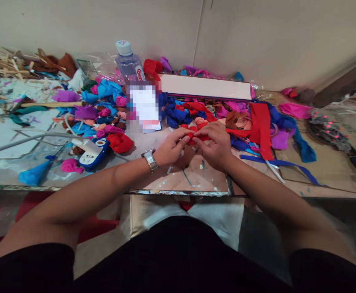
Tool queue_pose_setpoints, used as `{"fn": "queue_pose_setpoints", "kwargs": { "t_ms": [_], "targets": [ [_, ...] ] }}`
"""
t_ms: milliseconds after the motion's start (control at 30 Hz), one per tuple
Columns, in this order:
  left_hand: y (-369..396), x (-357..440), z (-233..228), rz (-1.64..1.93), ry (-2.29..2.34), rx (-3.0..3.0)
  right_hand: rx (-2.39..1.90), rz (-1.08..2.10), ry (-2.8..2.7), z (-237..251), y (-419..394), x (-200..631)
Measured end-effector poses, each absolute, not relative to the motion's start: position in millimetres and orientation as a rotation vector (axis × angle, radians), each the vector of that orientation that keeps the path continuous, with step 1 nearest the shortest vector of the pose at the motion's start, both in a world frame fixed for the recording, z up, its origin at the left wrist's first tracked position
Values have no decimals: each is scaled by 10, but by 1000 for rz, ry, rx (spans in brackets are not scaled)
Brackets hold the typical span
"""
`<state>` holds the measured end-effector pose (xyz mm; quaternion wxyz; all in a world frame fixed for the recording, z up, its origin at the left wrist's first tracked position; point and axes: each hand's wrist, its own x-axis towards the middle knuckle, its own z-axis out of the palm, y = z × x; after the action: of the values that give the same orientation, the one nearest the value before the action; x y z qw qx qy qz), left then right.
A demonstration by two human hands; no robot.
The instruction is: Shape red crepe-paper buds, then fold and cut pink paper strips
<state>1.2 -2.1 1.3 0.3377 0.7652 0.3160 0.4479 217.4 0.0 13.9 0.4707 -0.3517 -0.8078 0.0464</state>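
My left hand, with a metal-band watch on its wrist, pinches the left end of a small bunched piece of red crepe paper. Closed on the right side of the same red piece is my right hand. The fingertips of both hands almost meet and cover part of the paper. Just beyond them lie crumpled strips of blue, red and peach crepe paper. A long red crepe strip drapes over the pile to the right of my right hand.
Behind the hands stand a clear bottle and a long white box. A phone lies left of centre. Nearer on the left is a blue-and-white power strip with a grey cable. Thin wooden sticks pile up far left.
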Motion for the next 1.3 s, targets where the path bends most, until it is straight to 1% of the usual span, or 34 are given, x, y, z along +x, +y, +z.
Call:
{"fn": "queue_pose_setpoints", "kwargs": {
  "t_ms": [533, 700, 833, 1000, 1300],
  "targets": [
    [-6, 13, -39, 1145, 678, 2056, -777, 134, -2001, 78, 45, 2164],
    [-3, 7, -72, 1142, 763, 2006, -789, 146, -1982, 83, 36, 2158],
    [-17, 8, -44, 1206, 871, 1893, -824, 121, -1976, 118, 26, 2155],
    [-1, -3, 14, 1283, 844, 2028, -834, 110, -1982, 128, 33, 2161],
    [30, -11, -5, 1135, 773, 2021, -863, 103, -2000, 111, 41, 2180]
  ]
}}
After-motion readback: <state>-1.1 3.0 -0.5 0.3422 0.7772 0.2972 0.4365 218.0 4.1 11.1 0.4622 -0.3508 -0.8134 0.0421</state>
